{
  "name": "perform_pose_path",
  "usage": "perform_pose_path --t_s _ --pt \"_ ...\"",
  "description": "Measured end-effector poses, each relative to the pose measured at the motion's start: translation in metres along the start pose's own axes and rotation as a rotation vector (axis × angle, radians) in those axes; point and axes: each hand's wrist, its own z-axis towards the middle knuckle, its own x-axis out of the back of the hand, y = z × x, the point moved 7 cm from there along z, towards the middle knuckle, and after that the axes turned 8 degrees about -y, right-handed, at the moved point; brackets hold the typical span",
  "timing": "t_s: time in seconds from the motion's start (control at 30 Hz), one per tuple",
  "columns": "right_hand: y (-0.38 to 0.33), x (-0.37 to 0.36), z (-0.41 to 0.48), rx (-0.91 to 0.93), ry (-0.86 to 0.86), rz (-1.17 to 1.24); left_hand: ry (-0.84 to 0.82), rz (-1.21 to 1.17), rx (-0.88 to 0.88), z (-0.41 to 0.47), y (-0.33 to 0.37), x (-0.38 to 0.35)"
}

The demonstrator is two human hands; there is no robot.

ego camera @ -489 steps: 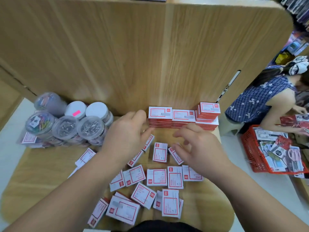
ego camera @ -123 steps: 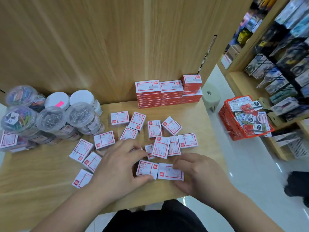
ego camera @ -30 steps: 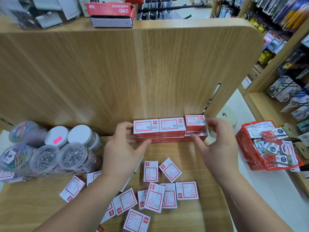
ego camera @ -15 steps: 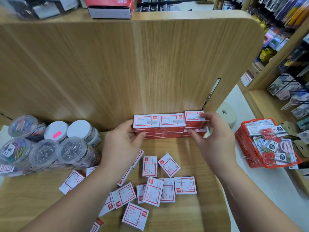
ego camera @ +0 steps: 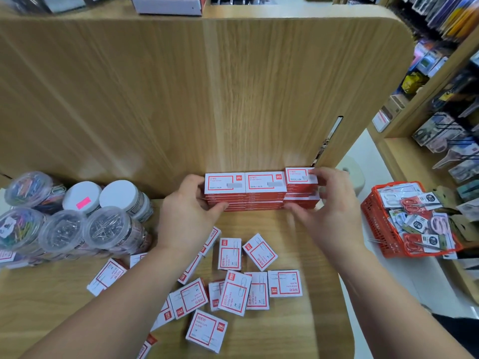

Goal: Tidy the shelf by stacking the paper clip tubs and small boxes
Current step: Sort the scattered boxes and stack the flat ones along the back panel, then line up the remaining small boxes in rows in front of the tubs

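Backing everything, the wooden panel stands against the rear of the row of stacked boxes, which sits at the far end of the shelf. With that wall behind it, I judge the row can only spill forward or sideways. Left of the row, the paper clip tubs are piled in a tight cluster, and a careless nudge from the left forearm could topple them. The row itself is clamped from both ends: the left hand curls fingers and thumb round its left stack, and the right hand grips the taller right stack. Uneven pressure could buckle the middle stack outward or slide the top boxes off. The row's right end also lies close to the shelf's side edge, where a box could drop. In front of the row, the loose boxes lie scattered, some overlapping, and a passing wrist could easily sweep them away. Their labels read "PAPER CLIPS", with what looks like a white "deli" mark on red. The row's tops show "24/6", and the smaller print is too blurred to read. A blank pink sticker marks one white tub lid.
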Motion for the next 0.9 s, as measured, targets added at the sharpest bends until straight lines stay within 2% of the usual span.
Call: perform_pose_path --t_s 0.17,0.47,0.7,0.77,0.83,0.9 --pt "0.016 -0.008 -0.016 -0.206 0.004 0.155 -0.012 -0.105 0.032 -0.002 -0.006 -0.002" --pt "0.015 -0.013 -0.016 -0.228 -0.056 0.142 -0.061 -0.088 0.023 -0.003 -0.004 -0.001" --pt "-0.035 0.02 -0.042 -0.153 0.078 0.071 -0.126 0.016 -0.116 -0.04 0.002 0.036" --pt "-0.067 0.022 -0.052 -0.005 -0.015 0.088 -0.175 0.005 -0.168 -0.061 -0.001 0.052" --pt "-0.099 0.011 -0.066 0.161 -0.251 0.108 -0.2 0.01 -0.226 -0.082 -0.003 0.068" --pt "-0.117 -0.008 -0.085 0.249 -0.493 0.093 -0.229 -0.009 -0.249 -0.099 -0.011 0.084"
